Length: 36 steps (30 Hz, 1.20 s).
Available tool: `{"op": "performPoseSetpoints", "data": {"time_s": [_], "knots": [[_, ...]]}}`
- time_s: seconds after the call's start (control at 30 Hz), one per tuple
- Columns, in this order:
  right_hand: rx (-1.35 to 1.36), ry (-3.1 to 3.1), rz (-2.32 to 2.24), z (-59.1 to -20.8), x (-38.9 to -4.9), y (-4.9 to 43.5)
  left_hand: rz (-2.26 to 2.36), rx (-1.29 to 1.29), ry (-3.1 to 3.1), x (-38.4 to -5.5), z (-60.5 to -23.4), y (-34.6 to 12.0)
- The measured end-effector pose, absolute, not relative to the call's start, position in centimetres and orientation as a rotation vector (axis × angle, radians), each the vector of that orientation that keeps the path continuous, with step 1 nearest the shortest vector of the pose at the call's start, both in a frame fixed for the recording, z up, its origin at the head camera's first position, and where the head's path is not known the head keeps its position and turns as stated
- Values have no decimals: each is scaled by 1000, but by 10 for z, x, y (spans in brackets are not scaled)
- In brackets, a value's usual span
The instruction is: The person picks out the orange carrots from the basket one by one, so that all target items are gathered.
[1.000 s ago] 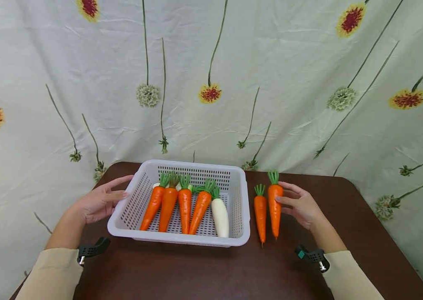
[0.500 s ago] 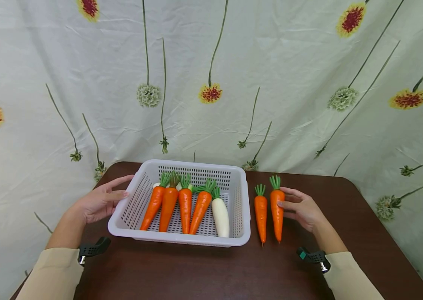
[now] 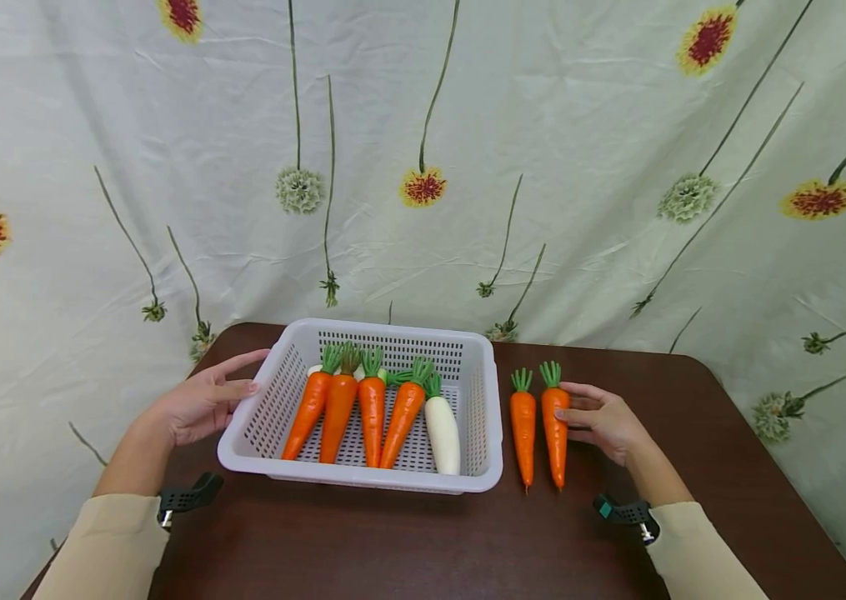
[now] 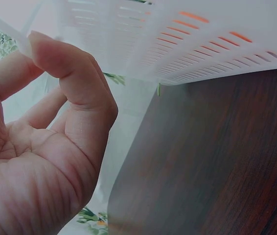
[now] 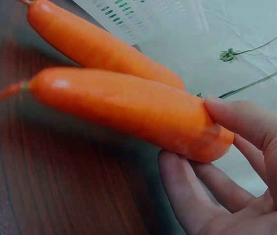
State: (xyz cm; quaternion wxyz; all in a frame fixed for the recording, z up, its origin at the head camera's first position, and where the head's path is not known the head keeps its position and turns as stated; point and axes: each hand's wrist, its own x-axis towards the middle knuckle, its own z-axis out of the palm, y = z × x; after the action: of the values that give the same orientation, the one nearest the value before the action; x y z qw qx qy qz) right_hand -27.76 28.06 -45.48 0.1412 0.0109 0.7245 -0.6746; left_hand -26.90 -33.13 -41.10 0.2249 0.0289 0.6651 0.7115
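Observation:
A white perforated plastic basket (image 3: pixel 478 392) stands on the dark wooden table, with several orange carrots (image 3: pixel 371 421) and a white radish (image 3: pixel 441 435) inside. At its left rim, my left hand (image 3: pixel 197 404) pinches the edge between thumb and fingers; in the left wrist view the thumb (image 4: pixel 55 58) bends over the rim. To the right of the basket, my right hand (image 3: pixel 603 421) holds a carrot (image 3: pixel 555 433) near its green top, thumb on one side and fingers on the other. Another carrot (image 3: pixel 523 433) lies just left of it, roughly parallel.
The brown table (image 3: pixel 430 550) extends in front of the basket and to the right. Behind its back edge hangs a pale cloth (image 3: pixel 580 167) printed with flowers. Partly hidden white and green vegetables (image 3: pixel 385 377) lie at the back of the basket.
My right hand has brought its carrot slightly toward the front and a little to the right, down beside the other loose carrot. The left hand and basket have stayed in place.

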Motion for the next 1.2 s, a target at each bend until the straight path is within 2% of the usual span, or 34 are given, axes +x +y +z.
{"op": "performPoseSetpoints", "data": {"time_s": [1.2], "knots": [[60,2206,-1801,-459,-285,271,1956,82,1849,-269,-411,-332]]}}
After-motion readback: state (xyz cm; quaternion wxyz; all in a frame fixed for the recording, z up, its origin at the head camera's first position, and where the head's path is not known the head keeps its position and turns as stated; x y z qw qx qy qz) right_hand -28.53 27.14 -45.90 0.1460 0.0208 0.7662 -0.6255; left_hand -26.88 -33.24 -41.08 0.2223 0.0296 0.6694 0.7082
